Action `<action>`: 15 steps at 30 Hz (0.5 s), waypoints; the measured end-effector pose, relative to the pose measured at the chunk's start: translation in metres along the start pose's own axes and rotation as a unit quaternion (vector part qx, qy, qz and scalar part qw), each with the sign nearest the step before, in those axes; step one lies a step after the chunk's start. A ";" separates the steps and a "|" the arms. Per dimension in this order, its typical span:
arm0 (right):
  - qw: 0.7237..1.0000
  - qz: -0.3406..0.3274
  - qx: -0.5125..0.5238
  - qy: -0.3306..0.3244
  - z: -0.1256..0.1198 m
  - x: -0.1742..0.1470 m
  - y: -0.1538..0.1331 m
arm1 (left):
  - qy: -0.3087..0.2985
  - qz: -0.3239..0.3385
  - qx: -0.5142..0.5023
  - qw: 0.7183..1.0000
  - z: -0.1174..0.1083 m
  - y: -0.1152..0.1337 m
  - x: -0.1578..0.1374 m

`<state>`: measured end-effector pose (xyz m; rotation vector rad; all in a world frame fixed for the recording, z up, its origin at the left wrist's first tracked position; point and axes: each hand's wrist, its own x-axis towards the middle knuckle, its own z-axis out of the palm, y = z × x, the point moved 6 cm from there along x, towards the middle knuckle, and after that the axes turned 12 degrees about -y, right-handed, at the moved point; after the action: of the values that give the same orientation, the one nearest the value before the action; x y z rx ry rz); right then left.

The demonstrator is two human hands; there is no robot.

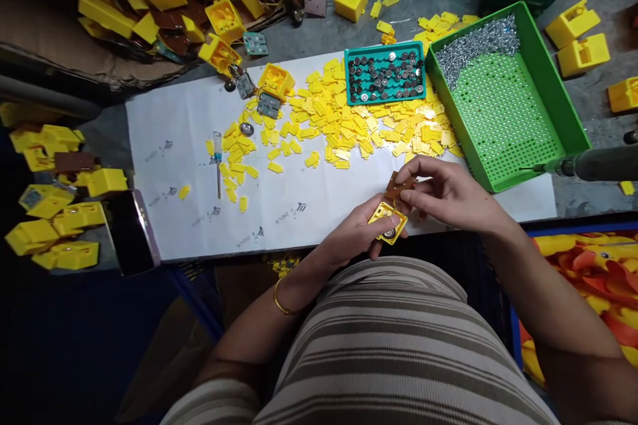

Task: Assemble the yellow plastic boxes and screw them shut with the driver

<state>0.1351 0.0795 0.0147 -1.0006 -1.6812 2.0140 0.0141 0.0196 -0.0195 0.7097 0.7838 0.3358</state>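
"What takes up the most room?"

"The grey counter (314, 33), with one long white printed paper sheet (339, 192) spread over it. At the far left corner, one brown cardboard box (24, 30) overflows with yellow casings, too jumbled to count."

"And the trays?"

"One light-green perforated plastic tray (555, 73) is at the right, a bank of silvery metal bits at its far end. Just left of it, one smaller teal plastic tray (386, 101) of round metal discs sits among a heap of flat yellow plastic pieces (339, 123), far too many to count."

"Anything in the way?"

"One dark power screwdriver (593, 165) juts in from the right, its tip over the light-green tray's near end. One flat black phone (130, 232) lies at the sheet's left edge, and one slim blue-handled screwdriver (218, 158) lies on the sheet."

"How are the hands?"

"Both are closed on something, at the counter's near edge. The left hand (356, 232) grips one open square yellow plastic casing (383, 210), thumb across it. The right hand (443, 192) pinches one small flat brown board (397, 182) just beyond the casing."

"Smallest?"

"One round metal disc (390, 234) inside that casing, partly under the thumb."
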 end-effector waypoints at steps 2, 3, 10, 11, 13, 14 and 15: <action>0.999 -0.026 -0.016 0.045 0.000 -0.003 -0.002 | 0.031 0.012 -0.026 0.999 -0.003 -0.001 0.000; 0.997 -0.035 -0.022 0.064 0.001 -0.005 -0.003 | 0.035 0.019 -0.052 0.998 -0.004 -0.002 0.000; 0.958 -0.085 -0.268 0.060 0.029 -0.022 -0.021 | 0.023 0.074 -0.241 0.967 -0.010 0.002 -0.004; 0.946 -0.094 -0.307 0.053 0.034 -0.024 -0.023 | 0.033 0.078 -0.248 0.965 -0.011 0.003 -0.005; 0.924 -0.106 -0.367 0.038 0.044 -0.027 -0.023 | 0.045 0.084 -0.257 0.962 -0.012 0.005 -0.007; 0.915 -0.114 -0.386 0.033 0.048 -0.029 -0.023 | 0.046 0.086 -0.263 0.960 -0.011 0.006 -0.007; 0.908 -0.125 -0.400 0.032 0.051 -0.030 -0.023 | 0.044 0.087 -0.269 0.958 -0.010 0.006 -0.008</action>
<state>0.1166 0.0290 0.0481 -0.9778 -2.5088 1.0945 0.0013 0.0249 -0.0161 0.2491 0.6717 0.7128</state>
